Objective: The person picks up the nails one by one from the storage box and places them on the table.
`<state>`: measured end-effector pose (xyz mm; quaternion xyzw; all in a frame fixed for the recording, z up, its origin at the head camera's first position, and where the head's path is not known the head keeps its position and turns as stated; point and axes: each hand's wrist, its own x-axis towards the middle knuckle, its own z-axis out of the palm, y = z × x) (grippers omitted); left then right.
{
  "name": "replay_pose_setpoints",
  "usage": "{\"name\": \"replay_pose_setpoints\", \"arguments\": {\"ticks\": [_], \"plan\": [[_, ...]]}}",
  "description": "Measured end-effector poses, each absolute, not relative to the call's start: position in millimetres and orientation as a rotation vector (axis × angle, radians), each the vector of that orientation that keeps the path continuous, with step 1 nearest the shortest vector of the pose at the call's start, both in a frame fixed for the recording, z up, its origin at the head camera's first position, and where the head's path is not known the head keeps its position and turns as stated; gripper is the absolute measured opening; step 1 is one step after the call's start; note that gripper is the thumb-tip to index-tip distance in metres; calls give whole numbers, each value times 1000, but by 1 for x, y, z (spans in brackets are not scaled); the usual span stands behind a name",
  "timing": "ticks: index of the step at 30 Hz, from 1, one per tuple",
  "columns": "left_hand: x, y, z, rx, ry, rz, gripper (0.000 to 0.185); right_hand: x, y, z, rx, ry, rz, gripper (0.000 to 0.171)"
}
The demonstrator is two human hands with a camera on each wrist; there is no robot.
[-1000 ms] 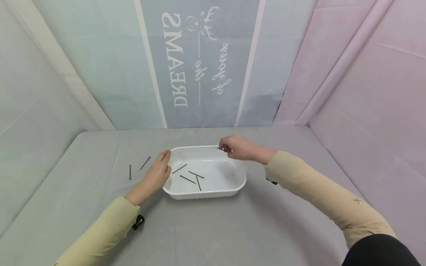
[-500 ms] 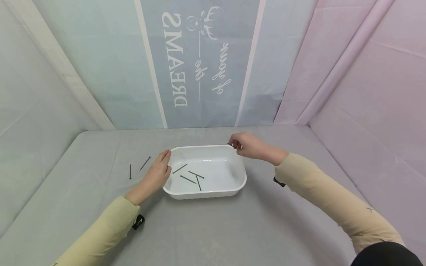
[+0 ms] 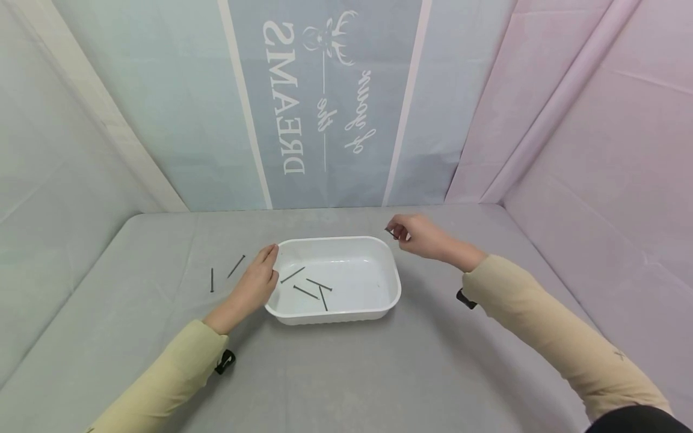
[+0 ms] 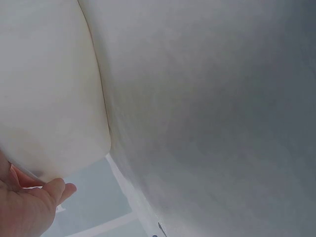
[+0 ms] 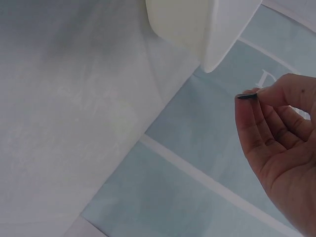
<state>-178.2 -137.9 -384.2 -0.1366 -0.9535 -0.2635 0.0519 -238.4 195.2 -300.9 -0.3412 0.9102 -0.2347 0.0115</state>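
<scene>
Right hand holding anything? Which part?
Yes: the right hand pinches a dark nail between thumb and fingertips; only one end pokes out, head or tip unclear. The left hand rests against the white tray.

A grey cloth-covered surface point(image 3: 346, 373) fills the lower half of the head view and is closed in on three sides by draped sheets. The back sheet point(image 3: 325, 102) is pale blue-grey with two white stripes and white lettering that runs sideways under a small antlered deer emblem point(image 3: 328, 37). A plain pale grey-green sheet point(image 3: 59, 138) hangs on the left and a creased pink sheet point(image 3: 595, 120) on the right, all under soft, even light without hard shadows.
</scene>
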Motion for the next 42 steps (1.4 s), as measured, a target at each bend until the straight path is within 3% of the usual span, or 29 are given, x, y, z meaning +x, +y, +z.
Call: {"name": "replay_pose_setpoints", "arguments": {"ticks": [42], "plan": [[-179,-139,-384,-427,-2887,-793,50,-235,258,-339,-658,2854,-838,26]]}}
